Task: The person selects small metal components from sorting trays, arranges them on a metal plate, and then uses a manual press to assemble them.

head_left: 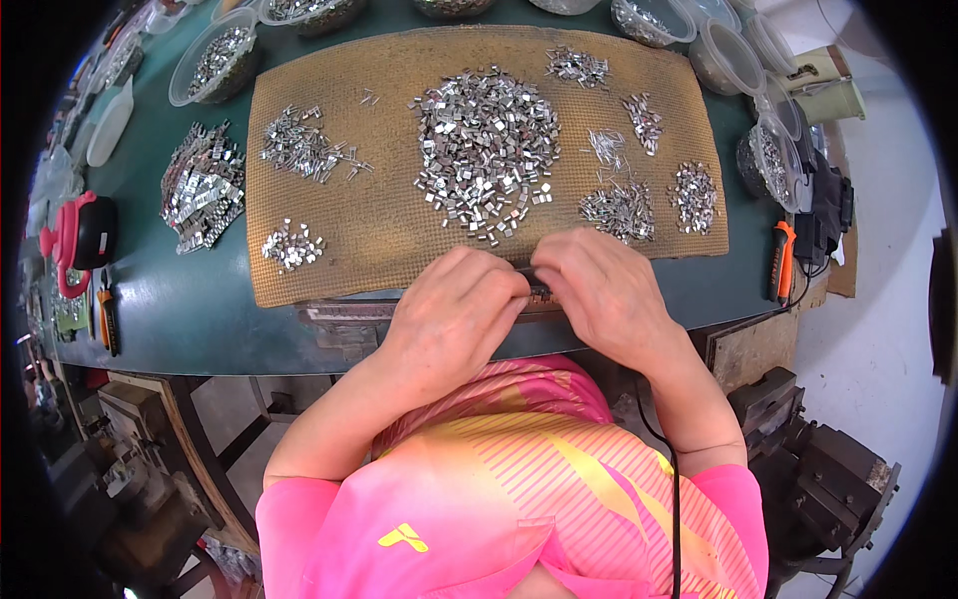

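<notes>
At the front edge of a tan textured mat (379, 220), both hands work close together. My left hand (449, 307) is closed, its thumb and fingers pressed together in a pinch. My right hand (607, 295) is closed the same way, just beside it. Between the fingertips a small dark strip-like piece (541, 296) shows in part; whatever the fingers grip is too small and hidden to name. Beyond the hands lies a large heap of small shiny metal pieces (487, 145). Nearest my right hand is a smaller pile of metal parts (619, 210).
More small piles, such as thin metal pins (302, 145), lie on the mat. Flat metal strips (203, 187) are stacked on the green table (200, 309). Plastic tubs (215, 55) line the far edge. Orange-handled pliers (782, 260) lie right; a pink-and-black container (82, 235) stands left.
</notes>
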The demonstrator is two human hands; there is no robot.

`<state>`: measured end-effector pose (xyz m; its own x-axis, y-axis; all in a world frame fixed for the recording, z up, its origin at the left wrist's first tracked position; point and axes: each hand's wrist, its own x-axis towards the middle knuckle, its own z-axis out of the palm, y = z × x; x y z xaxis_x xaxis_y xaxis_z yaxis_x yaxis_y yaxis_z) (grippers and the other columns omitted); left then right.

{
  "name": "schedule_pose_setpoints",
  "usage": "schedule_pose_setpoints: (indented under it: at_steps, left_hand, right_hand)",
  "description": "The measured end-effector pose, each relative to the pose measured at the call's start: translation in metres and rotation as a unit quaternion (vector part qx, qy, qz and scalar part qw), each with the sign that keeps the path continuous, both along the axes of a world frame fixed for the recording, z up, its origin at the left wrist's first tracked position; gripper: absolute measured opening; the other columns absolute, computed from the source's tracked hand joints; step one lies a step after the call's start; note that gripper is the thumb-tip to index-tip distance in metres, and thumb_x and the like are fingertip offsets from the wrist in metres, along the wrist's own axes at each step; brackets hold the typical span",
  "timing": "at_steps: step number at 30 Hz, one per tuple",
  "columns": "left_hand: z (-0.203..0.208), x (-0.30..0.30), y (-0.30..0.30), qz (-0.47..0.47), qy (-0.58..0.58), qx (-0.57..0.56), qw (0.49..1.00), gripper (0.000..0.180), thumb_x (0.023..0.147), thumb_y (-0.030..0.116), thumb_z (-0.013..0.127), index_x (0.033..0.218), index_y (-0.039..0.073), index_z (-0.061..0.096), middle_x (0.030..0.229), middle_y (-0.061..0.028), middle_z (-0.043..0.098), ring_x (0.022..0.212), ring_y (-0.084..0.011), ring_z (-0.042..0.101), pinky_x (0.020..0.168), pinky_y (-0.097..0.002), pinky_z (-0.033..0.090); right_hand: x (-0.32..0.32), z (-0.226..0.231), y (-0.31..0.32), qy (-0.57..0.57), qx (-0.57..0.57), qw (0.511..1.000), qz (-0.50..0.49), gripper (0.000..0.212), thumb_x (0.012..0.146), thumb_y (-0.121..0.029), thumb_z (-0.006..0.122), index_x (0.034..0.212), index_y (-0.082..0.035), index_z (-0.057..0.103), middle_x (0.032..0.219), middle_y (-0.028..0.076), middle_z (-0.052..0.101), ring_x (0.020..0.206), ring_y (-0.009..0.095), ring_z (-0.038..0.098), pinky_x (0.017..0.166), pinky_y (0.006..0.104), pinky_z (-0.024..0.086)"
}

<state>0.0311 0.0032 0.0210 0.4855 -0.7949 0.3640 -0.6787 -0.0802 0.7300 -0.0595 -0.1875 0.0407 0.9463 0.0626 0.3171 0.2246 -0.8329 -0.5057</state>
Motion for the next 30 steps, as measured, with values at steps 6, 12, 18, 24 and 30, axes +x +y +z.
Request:
schedule_pose_setpoints:
  at_steps: [6,12,18,24,30]
  left_hand:
    - [0.009,0.01,0.01,0.04,0.064,0.008,0.997,0.016,0.088,0.0,0.072,0.102,0.002,0.065,0.093,-0.013,0.066,0.085,-0.034,0.064,0.074,-0.043,0.051]
    - [0.006,0.01,0.017,0.03,0.047,0.017,0.998,0.016,0.088,0.0,0.071,0.103,0.002,0.066,0.094,-0.0125,0.068,0.086,-0.0335,0.065,0.075,-0.0425,0.052]
    - [0.007,0.003,0.01,0.008,0.037,0.023,0.999,0.016,0.086,0.0,0.072,0.101,0.002,0.067,0.095,-0.0122,0.068,0.088,-0.0319,0.065,0.077,-0.0408,0.054]
    - [0.005,-0.002,0.004,0.001,-0.013,0.025,1.0,0.017,0.084,-0.002,0.074,0.1,0.002,0.069,0.099,-0.0111,0.07,0.091,-0.0311,0.065,0.079,-0.0402,0.053]
    - [0.007,0.005,0.014,0.027,-0.033,0.035,0.998,0.017,0.084,0.001,0.075,0.1,0.002,0.07,0.097,-0.0091,0.067,0.09,-0.0305,0.063,0.077,-0.0406,0.053]
  right_hand:
    - [-0.01,-0.001,0.011,0.002,-0.046,0.998,0.048,0.017,0.085,-0.01,0.063,0.101,-0.005,0.063,0.106,0.01,0.066,0.101,0.028,0.066,0.089,0.0404,0.051]
    - [-0.009,0.005,0.005,0.028,-0.01,0.998,0.051,0.015,0.086,-0.008,0.066,0.101,-0.005,0.066,0.107,0.008,0.068,0.101,0.029,0.067,0.089,0.04,0.052]
    - [-0.017,0.006,-0.005,0.036,0.053,0.998,-0.015,0.014,0.089,-0.005,0.071,0.102,-0.005,0.067,0.102,0.008,0.071,0.092,0.031,0.069,0.08,0.0399,0.055]
    - [-0.027,0.006,-0.009,0.038,0.063,0.996,-0.042,0.015,0.088,-0.002,0.071,0.103,-0.003,0.068,0.103,0.011,0.072,0.092,0.032,0.07,0.08,0.0395,0.056]
    - [-0.042,0.002,-0.015,0.025,0.07,0.994,-0.083,0.015,0.088,-0.002,0.072,0.102,-0.003,0.068,0.103,0.011,0.073,0.094,0.031,0.071,0.081,0.0395,0.056]
